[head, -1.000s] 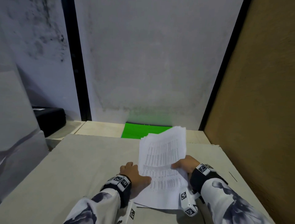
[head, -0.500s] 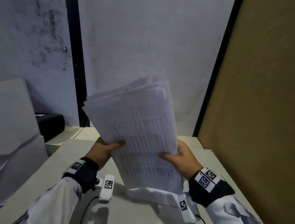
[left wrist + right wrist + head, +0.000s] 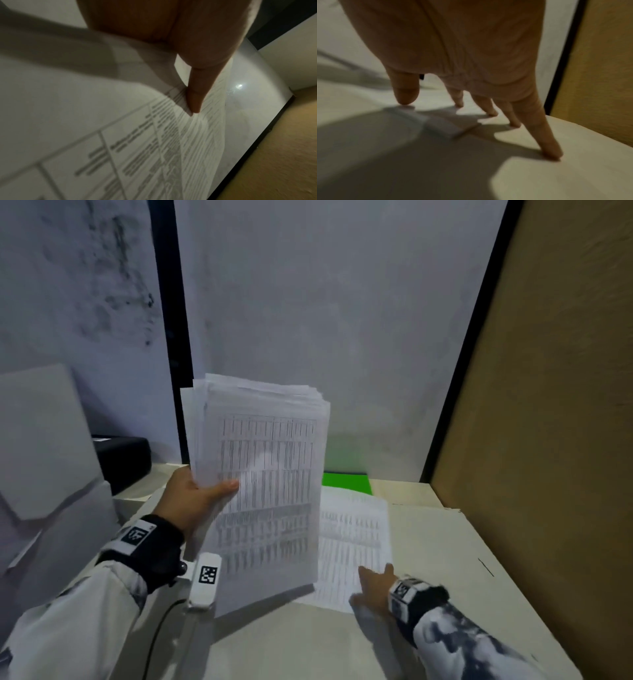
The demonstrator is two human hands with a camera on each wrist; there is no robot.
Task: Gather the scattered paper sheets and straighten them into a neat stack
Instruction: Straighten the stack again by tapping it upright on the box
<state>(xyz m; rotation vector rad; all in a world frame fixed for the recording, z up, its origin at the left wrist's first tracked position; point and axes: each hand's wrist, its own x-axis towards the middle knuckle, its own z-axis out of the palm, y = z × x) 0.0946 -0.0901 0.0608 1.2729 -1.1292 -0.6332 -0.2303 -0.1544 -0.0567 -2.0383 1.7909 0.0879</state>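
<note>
A thick bundle of printed sheets (image 3: 263, 491) is held upright off the counter (image 3: 445, 594) by the left hand (image 3: 191, 501), whose thumb is pressed across the front page while the fingers are hidden behind — a pinching grasp on the bundle's left edge. The top edges are fanned and uneven, so the bundle is judged not yet squared.

One loose sheet (image 3: 352, 539) is left lying flat on the counter, just right of the bundle and partly behind its lower corner. The right hand (image 3: 373, 587) is spread at the sheet's near right corner; in the right wrist view its fingertips (image 3: 406, 100) are seen planted on the surface, straight and holding nothing. The sheet therefore lies forward and to the left of that hand, with its long axis running away from the person toward the green mat (image 3: 347, 482) at the back. The right hand is plainly the nearer one — the left is occupied and raised. The coming move is judged to turn on the corner being lifted or slid toward the bundle.

Ruled tables with rows of small print are carried by the pages, but through the blur no word can be read. Square black-and-white coded markers are worn on both wrist bands (image 3: 137, 534); no brand is legible.
</note>
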